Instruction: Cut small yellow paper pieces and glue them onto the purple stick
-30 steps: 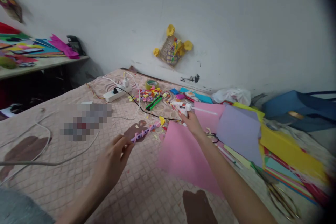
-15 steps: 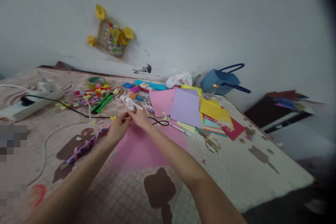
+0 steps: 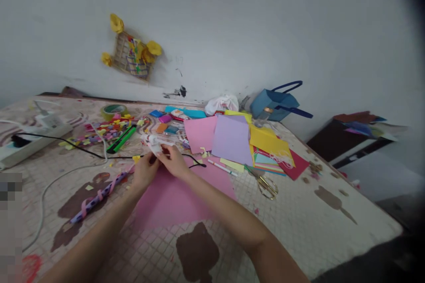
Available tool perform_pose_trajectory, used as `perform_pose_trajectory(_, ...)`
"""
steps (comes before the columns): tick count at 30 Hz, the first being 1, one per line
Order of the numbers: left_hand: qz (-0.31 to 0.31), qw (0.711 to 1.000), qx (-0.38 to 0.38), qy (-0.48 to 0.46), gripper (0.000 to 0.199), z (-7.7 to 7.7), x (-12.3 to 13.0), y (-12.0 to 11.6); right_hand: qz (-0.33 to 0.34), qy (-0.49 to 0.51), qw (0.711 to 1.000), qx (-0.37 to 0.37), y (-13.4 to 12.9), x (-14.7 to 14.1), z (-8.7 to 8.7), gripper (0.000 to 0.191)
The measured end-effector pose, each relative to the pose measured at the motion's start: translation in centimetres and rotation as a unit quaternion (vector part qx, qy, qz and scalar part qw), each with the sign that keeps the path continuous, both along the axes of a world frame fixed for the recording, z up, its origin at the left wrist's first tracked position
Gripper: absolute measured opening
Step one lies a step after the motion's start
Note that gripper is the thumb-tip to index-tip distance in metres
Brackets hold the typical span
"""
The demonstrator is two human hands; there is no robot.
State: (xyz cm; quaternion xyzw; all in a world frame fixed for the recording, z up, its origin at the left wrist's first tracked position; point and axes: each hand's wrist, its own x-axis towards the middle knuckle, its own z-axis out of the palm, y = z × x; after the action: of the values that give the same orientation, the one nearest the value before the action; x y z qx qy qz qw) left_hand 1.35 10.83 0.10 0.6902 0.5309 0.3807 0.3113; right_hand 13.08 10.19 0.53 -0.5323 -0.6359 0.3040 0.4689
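The right hand (image 3: 175, 163) grips the white glue gun (image 3: 153, 144), best steadied with its tip clear of the left hand (image 3: 144, 172), whose hold I cannot tell.

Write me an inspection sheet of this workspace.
Surface: pale patterned tablecloth, brown patches.
Job's things: white plastic glue gun; spotted purple stick wrapped in pink ribbon.
Clutter: green-and-black plastic tool, gold-handled metal scissors, coloured rectangular sheets.
Hands: right hand on glue gun; left hand close against it, grip hidden.
Cables: thin black cable and white cable across the cloth; long white power strip.
Surroundings: plain pale wall, woven decoration with yellow flowers.
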Motion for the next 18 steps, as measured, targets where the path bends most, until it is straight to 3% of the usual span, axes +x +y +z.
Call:
perform_pose_trajectory(8, -0.024, 0.998, 0.055, 0.021, 0.029, -0.4, 0.3, -1.3, 0.027, -0.002, 1.000, 0.009, -0.8, 0.3, -0.7, 0.023)
perform_pose_trajectory(11, -0.010, 0.997, 0.066, 0.036, 0.024, -0.8, 0.5, -1.5, 0.010, -0.002, 1.000, 0.022, -0.6, -0.2, -0.9, 0.024)
perform_pose_trajectory(18, -0.058, 0.993, 0.086, 0.056, 0.031, -0.4, -0.1, -2.4, -0.059, 0.019, 0.995, 0.072, 0.2, 0.4, -1.1, 0.022)
